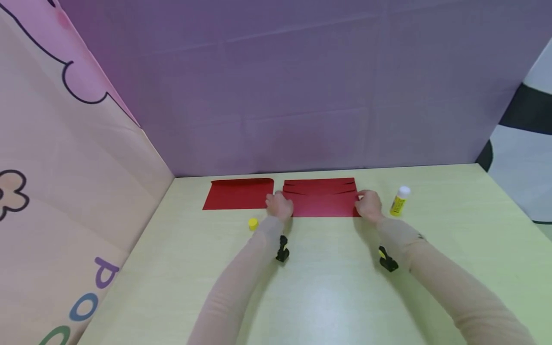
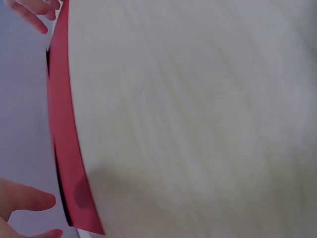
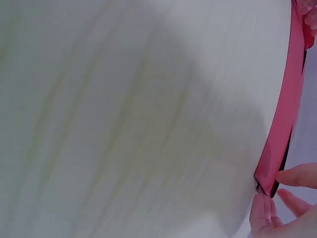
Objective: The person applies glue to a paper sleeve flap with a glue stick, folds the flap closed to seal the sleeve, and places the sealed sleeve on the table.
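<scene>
A folded red paper envelope point(image 1: 319, 203), with dark slits along its upper part, lies flat between my hands. At its right edge, my right hand point(image 1: 369, 205) pinches the corner; the right wrist view shows the fingers point(image 3: 297, 176) about that corner. By the left edge is my left hand point(image 1: 279, 207), its thumb and finger point(image 2: 32, 198) spread a little apart from the paper in the left wrist view. A second red envelope point(image 1: 239, 195) lies to the left, its right edge partly hidden behind my left hand.
A glue stick point(image 1: 397, 203) with a yellow label and white top stands right of my right hand. A small yellow cap point(image 1: 253, 224) sits near my left wrist. The pale table point(image 1: 327, 297) meets a purple backdrop point(image 1: 302, 96) at its far edge.
</scene>
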### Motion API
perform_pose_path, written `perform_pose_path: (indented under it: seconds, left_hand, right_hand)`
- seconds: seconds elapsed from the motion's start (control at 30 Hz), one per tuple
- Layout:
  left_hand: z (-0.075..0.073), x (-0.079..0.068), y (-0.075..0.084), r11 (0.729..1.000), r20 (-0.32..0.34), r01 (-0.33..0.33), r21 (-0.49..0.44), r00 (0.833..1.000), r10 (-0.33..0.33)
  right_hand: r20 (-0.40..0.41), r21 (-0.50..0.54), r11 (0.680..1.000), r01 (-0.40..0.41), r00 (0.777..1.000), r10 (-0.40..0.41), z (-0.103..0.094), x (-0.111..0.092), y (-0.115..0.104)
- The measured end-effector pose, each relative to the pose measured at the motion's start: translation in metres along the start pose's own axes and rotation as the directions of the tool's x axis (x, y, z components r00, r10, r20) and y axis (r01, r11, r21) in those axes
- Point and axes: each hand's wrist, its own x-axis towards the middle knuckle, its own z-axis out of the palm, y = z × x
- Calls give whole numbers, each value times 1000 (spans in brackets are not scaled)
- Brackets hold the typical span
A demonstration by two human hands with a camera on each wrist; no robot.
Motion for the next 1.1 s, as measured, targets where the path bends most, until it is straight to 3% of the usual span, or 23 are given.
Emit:
perform_pose_path:
  seconds: [0.03,0.07,0.27,0.47,0.63,0.77,0.87,0.97,1.1]
  left_hand:
    - [-1,0,1,1000,-2,-8,-17,1000,8]
    - [-9,-5,6,999,14,-11,-43,1000,11]
    - [-26,-11,17,989,46,-104,-109,993,109]
    - [-50,-17,19,964,109,-228,-137,964,243]
    - [-68,-16,11,927,140,-365,-90,916,375]
    - [-80,-10,-1,867,169,-489,-96,850,498]
    - [-88,-4,-14,830,173,-544,-124,812,558]
    - [-97,2,-29,827,153,-549,-123,813,562]
    - [-105,10,-49,864,143,-496,-85,852,504]
  right_hand:
    - [28,1,1000,-18,999,18,-3,-1,-3]
    - [32,11,1000,-2,999,1,-4,-1,-2]
    - [90,56,995,85,992,-89,-10,2,7]
    - [175,36,988,150,972,-154,-22,-10,-4]
    - [227,18,971,238,945,-236,-27,-18,-5]
    - [236,-13,945,326,920,-314,-30,-26,-3]
    - [262,-31,929,369,900,-349,-31,-33,-2]
    - [286,-36,921,388,887,-363,-31,-40,0]
    - [292,-70,905,420,876,-384,-32,-49,2]
